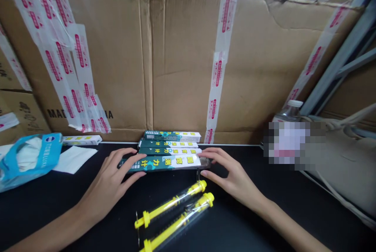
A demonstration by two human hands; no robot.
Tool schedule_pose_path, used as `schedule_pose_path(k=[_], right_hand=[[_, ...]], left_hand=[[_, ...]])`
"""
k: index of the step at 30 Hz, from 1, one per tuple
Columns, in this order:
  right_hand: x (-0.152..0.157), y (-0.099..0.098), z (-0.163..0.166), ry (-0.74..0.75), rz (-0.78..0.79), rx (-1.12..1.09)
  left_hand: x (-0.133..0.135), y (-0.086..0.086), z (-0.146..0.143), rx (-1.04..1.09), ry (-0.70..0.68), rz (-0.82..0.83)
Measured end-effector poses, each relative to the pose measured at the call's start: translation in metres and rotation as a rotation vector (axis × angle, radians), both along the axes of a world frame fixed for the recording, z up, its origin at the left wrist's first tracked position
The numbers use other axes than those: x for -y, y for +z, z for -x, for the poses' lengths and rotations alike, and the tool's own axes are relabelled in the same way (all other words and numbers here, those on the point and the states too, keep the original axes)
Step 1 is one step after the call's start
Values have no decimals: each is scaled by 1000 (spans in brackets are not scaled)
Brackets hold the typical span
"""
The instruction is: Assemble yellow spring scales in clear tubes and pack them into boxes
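Note:
Several long, narrow spring-scale boxes (170,144), green and white with yellow characters, lie side by side in front of the cardboard wall. My left hand (117,171) grips the left end of the nearest spring-scale box (167,162), thumb at its front lower edge and fingers over the top. At that box's right end, my right hand (232,170) holds on with thumb and fingertips. Closer to me lie two clear tubular spring scales with yellow ends, one spring scale (173,202) behind the other spring scale (182,222). Their metal hooks stick out at the ends.
A large taped cardboard box (182,64) walls off the back of the black table (102,224). On the left are a blue tissue pack (49,154), a white sheet (75,159) and another narrow box (84,140). A partly blurred bottle (290,111) stands right, beside a wrapped bundle (349,158).

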State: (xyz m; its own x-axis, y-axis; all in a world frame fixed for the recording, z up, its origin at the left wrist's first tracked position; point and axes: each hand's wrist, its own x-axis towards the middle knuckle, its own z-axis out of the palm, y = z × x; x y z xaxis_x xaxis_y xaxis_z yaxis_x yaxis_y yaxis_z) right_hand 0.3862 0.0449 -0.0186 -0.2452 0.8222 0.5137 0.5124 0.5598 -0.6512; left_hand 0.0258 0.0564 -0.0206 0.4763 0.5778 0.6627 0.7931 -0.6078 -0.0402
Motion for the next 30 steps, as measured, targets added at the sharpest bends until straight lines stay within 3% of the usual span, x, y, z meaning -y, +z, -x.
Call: schedule_pose_path(k=[8, 15, 21, 24, 30], right_hand=[[0, -7, 6, -73, 45, -26], [-1, -11, 7, -81, 105, -119], [2, -10, 13, -69, 45, -89], [-2, -5, 16, -91, -27, -72], [-48, 4, 8, -160, -126, -3]], left_hand=[[-16, 4, -28, -170, -8, -94], [-25, 10, -49, -281, -39, -26], [-35, 29, -38, -320, -115, 86], [-32, 30, -28, -329, -128, 105], [-27, 22, 15, -280, -79, 114]])
